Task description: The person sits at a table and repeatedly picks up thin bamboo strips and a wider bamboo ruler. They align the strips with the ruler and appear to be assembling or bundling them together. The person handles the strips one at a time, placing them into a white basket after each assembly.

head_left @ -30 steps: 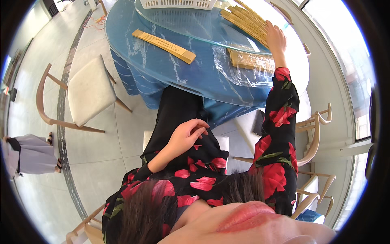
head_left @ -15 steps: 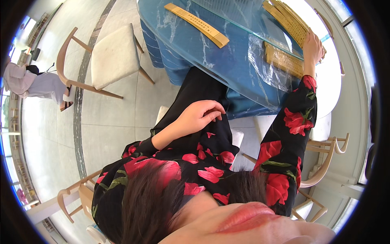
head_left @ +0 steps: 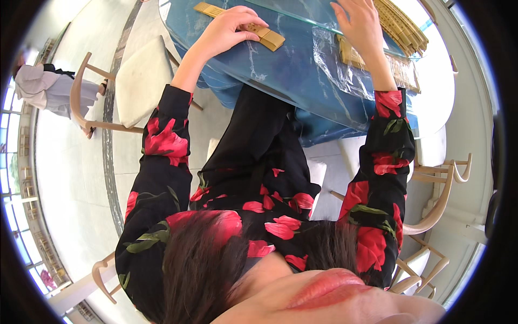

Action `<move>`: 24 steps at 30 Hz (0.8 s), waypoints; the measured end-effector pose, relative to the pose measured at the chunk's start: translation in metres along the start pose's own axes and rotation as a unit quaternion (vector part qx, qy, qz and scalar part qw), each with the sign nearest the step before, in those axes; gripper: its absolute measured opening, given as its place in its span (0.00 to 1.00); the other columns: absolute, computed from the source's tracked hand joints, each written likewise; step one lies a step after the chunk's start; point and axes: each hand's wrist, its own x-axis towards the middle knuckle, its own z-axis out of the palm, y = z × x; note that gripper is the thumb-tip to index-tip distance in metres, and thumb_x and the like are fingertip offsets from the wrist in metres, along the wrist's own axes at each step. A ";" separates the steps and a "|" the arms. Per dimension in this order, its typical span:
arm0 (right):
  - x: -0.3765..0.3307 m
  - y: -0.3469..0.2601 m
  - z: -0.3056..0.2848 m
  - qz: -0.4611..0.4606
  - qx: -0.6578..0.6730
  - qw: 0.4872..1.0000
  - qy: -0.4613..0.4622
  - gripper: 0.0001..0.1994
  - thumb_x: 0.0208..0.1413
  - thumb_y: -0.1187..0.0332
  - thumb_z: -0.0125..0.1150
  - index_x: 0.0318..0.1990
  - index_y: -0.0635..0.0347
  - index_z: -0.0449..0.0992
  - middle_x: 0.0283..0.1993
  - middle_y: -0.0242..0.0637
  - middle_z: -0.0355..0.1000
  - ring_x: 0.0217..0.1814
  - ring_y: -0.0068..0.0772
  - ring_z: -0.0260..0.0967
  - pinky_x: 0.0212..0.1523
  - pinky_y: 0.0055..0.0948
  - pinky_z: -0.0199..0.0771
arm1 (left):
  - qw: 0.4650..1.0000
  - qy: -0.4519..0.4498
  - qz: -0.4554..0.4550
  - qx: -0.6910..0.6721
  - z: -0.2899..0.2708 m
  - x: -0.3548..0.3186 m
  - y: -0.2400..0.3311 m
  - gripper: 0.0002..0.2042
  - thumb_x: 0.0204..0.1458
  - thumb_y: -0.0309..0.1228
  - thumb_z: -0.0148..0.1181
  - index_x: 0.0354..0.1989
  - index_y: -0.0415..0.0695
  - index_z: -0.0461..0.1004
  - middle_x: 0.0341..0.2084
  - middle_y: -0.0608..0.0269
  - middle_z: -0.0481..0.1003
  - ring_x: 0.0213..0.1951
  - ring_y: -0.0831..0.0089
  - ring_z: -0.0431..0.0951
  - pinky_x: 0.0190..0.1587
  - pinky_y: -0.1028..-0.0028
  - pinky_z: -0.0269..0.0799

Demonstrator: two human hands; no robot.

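Note:
My left hand (head_left: pixel 229 29) has its fingers and thumb curled round the sides of a long, flat, yellow printed strip (head_left: pixel 272 41) on the blue marbled table (head_left: pixel 216 51). The strip's two ends show on either side of the hand; whether it is lifted cannot be told. To the right, my right hand (head_left: pixel 360 27) is raised with thumb and fingers apart, holding nothing. It is beside a stack of similar yellow strips (head_left: pixel 402 27). Under its wrist lie more yellow pieces (head_left: pixel 349 54), partly covered by a clear plastic wrapper (head_left: pixel 332 65).
A clear glass edge (head_left: pixel 291 17) crosses the table. A pale-seated wooden chair (head_left: pixel 141 86) stands at the left, and another wooden chair (head_left: pixel 437 208) at the right. A person in light clothes (head_left: pixel 54 89) is at the far left.
My left hand has gone from my lap up to the yellow strip on the table. My right hand has let go of the stack of strips, moved left and spread its fingers.

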 end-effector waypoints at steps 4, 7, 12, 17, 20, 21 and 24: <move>-0.003 -0.019 0.000 -0.027 0.091 0.992 -0.079 0.10 0.56 0.72 0.63 0.45 0.59 0.82 0.49 0.44 0.73 0.56 0.51 0.69 0.58 0.45 0.70 | 1.000 0.011 0.010 0.005 0.001 0.002 -0.015 0.13 0.52 0.21 0.68 0.46 0.47 0.85 0.41 0.70 0.75 0.30 0.80 0.68 0.38 0.78 0.68; -0.006 -0.033 0.003 -0.017 0.136 0.984 -0.117 0.10 0.57 0.71 0.63 0.46 0.60 0.82 0.48 0.44 0.74 0.55 0.50 0.69 0.57 0.43 0.71 | 1.000 0.010 -0.005 0.011 0.001 0.001 -0.012 0.13 0.52 0.21 0.67 0.46 0.46 0.85 0.41 0.70 0.75 0.31 0.80 0.70 0.38 0.78 0.68; -0.008 -0.052 0.016 -0.024 0.212 0.963 -0.167 0.10 0.59 0.68 0.63 0.45 0.61 0.82 0.43 0.42 0.76 0.52 0.48 0.71 0.57 0.41 0.71 | 0.999 0.006 -0.040 -0.025 -0.001 0.003 -0.005 0.12 0.53 0.21 0.66 0.46 0.46 0.85 0.41 0.69 0.76 0.37 0.77 0.75 0.43 0.76 0.72; -0.027 -0.047 0.055 -0.060 0.139 0.983 -0.108 0.11 0.60 0.64 0.65 0.48 0.53 0.82 0.48 0.31 0.77 0.54 0.42 0.71 0.55 0.39 0.74 | 1.000 -0.003 -0.015 0.027 -0.003 0.007 -0.002 0.10 0.56 0.23 0.63 0.46 0.45 0.84 0.41 0.67 0.77 0.42 0.72 0.78 0.46 0.74 0.73; -0.021 -0.048 0.053 -0.068 0.154 0.977 -0.134 0.11 0.60 0.64 0.64 0.46 0.56 0.82 0.46 0.35 0.77 0.53 0.44 0.72 0.56 0.40 0.73 | 1.000 0.007 -0.011 0.027 -0.002 0.004 -0.002 0.11 0.56 0.22 0.63 0.46 0.45 0.84 0.41 0.67 0.77 0.42 0.72 0.78 0.46 0.75 0.73; -0.014 -0.051 0.043 -0.072 0.167 0.972 -0.147 0.10 0.60 0.65 0.63 0.45 0.58 0.82 0.44 0.38 0.77 0.52 0.46 0.72 0.56 0.41 0.72 | 1.000 0.011 -0.007 0.025 -0.002 0.004 -0.003 0.11 0.56 0.22 0.63 0.46 0.46 0.84 0.41 0.67 0.77 0.42 0.72 0.78 0.46 0.75 0.73; -0.010 -0.052 0.035 -0.083 0.178 0.969 -0.153 0.10 0.59 0.64 0.63 0.44 0.60 0.81 0.42 0.42 0.76 0.50 0.47 0.72 0.55 0.40 0.70 | 1.000 0.009 -0.010 -0.006 -0.001 0.005 -0.004 0.11 0.55 0.22 0.64 0.46 0.46 0.84 0.42 0.68 0.77 0.38 0.75 0.77 0.43 0.76 0.72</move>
